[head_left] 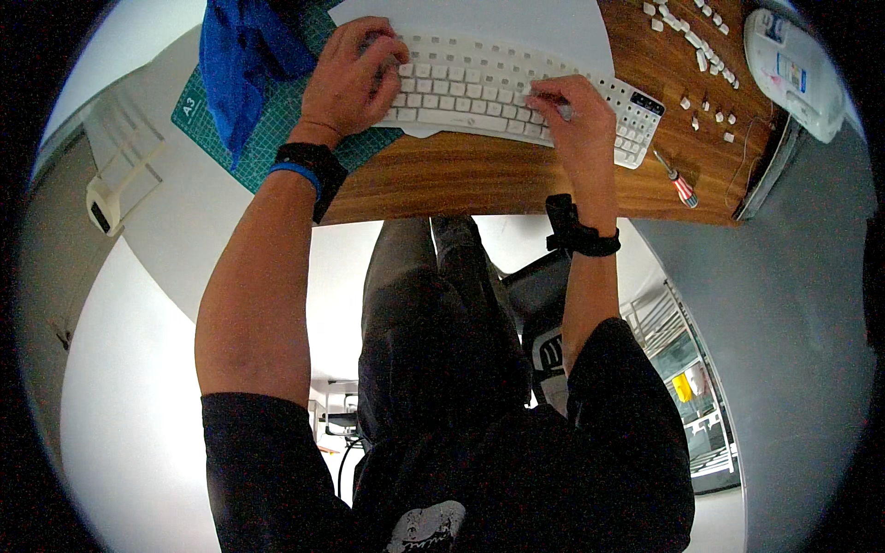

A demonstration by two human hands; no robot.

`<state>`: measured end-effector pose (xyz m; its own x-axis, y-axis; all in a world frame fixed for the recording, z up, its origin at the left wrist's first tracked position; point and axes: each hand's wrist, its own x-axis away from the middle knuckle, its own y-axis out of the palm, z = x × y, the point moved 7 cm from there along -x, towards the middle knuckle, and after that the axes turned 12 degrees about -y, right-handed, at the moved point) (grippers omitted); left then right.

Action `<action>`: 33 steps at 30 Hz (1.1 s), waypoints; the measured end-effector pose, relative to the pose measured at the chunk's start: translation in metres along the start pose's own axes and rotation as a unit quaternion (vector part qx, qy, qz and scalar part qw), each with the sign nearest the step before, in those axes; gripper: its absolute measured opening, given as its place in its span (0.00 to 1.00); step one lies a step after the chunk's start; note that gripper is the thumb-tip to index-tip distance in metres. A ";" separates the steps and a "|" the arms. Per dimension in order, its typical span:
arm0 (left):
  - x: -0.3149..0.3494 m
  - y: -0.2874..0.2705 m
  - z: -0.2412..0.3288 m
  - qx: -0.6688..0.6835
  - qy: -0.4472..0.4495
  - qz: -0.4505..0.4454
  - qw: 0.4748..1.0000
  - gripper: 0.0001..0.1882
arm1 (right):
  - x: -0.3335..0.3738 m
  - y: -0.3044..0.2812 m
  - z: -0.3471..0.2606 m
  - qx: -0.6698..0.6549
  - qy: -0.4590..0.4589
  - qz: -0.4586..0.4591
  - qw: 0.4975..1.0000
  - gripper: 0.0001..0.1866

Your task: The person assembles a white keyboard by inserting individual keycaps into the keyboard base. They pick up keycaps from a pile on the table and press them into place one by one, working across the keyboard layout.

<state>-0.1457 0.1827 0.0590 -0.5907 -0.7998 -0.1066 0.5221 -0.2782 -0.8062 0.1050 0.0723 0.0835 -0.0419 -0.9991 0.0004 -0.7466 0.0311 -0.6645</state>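
A white keyboard [466, 108] lies on the wooden table [442, 180]. Its lower rows carry white keycaps, while the upper rows and the right-hand block show bare switch places. My left hand [348, 81] is curled round the keyboard's left end, fingers bent at its upper corner. Over the right part of the lettered rows, my right hand [583, 109] has thumb and forefinger pinched together against the keys. Whatever sits between those fingertips is too small or hidden to make out.
Loose white keycaps [702, 61] are spread at the far right, beside a clear plastic container [795, 78]. A screwdriver [680, 187] with a striped handle rests near the table's front edge. Blue cloth [241, 78] covers part of a green cutting mat [207, 136]. Behind the keyboard lies a white sheet [516, 23].
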 end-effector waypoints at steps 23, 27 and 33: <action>-0.003 -0.002 0.005 -0.002 -0.050 -0.022 0.999 0.09 | -0.017 -0.067 0.067 0.139 0.075 0.135 0.978 0.12; -0.004 -0.004 0.006 0.022 -0.052 -0.014 0.998 0.08 | -0.026 -0.079 0.094 0.183 0.071 0.146 0.970 0.14; -0.003 -0.002 0.003 0.048 -0.068 -0.014 0.996 0.08 | -0.046 -0.096 0.092 0.300 0.032 0.144 0.942 0.15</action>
<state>-0.1436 0.1841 0.0630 -0.5208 -0.8537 0.0006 0.5663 -0.3461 -0.7480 0.2397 0.1128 0.0791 -0.2395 -0.9472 -0.2130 -0.1892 0.2607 -0.9467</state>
